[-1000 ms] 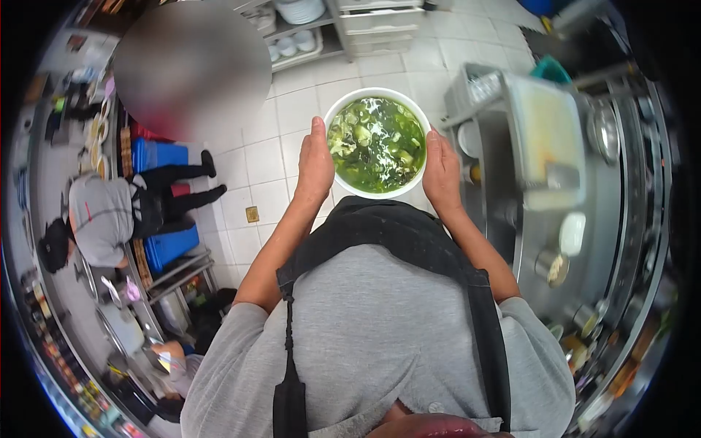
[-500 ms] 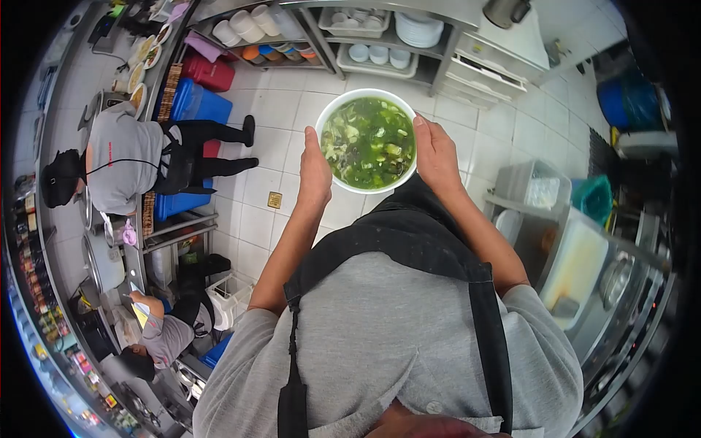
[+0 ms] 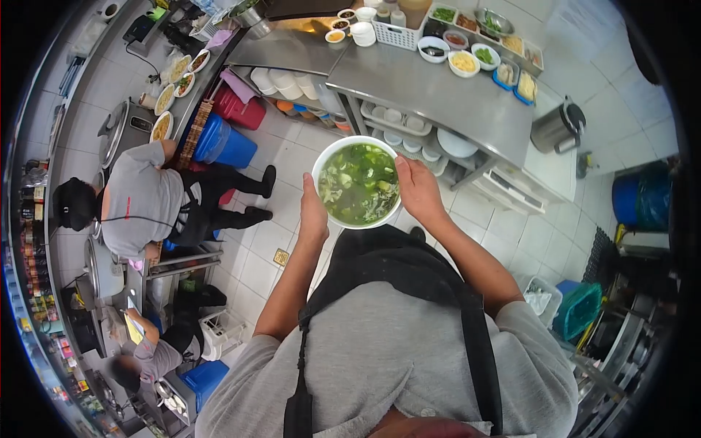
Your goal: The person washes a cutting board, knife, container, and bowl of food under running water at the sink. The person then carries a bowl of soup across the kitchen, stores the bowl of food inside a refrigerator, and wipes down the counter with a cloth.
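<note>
Bowl [image 3: 355,139] filled with green soup [image 3: 359,188], held above the floor [image 3: 266,238], left hand [image 3: 314,210] and right hand [image 3: 421,191] gripping opposite sides; not set down. Vs earlier frame: same two-hand hold, view has swung, counter [image 3: 438,91] top with small dishes [image 3: 464,64] now visible ahead

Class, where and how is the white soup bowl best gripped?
Grip the bowl probably by its outer wall below the rim, left hand and right hand from opposite sides: it is round, shows no handle, and its soup needs keeping level.
</note>
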Demonstrator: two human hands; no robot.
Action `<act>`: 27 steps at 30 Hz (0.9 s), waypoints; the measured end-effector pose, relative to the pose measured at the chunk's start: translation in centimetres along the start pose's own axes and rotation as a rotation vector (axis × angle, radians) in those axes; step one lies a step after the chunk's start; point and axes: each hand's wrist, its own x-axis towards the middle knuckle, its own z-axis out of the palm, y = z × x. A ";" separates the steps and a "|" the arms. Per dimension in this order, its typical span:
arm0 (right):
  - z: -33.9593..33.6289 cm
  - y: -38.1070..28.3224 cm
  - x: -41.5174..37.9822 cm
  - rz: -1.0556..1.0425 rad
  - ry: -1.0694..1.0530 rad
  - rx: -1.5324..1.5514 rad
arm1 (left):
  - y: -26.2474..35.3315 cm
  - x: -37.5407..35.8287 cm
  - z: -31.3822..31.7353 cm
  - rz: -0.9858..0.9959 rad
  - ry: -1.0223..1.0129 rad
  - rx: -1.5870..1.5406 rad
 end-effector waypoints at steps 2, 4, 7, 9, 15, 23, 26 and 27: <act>1.5 0.6 4.4 -0.002 -0.013 0.007 | 1.4 4.5 0.7 0.003 0.023 0.015; 3.6 1.0 8.6 0.025 0.042 0.006 | 2.7 9.7 0.7 0.032 0.007 0.047; 6.4 2.0 14.7 0.075 0.064 0.018 | 6.3 15.3 2.2 0.016 0.003 0.074; 9.0 2.9 18.4 0.062 0.110 0.019 | 7.5 20.3 1.8 -0.007 -0.054 0.083; 14.7 3.0 31.9 0.071 0.153 0.001 | 13.8 34.2 2.4 0.036 -0.085 0.110; 22.6 4.2 46.7 0.166 0.045 0.044 | 19.2 50.0 1.6 0.043 -0.007 0.110; 25.0 3.2 50.6 0.173 0.045 0.039 | 20.2 55.8 0.9 0.020 0.012 0.116; 25.5 3.0 51.5 0.206 0.044 0.007 | 20.8 57.0 1.0 0.002 0.034 0.130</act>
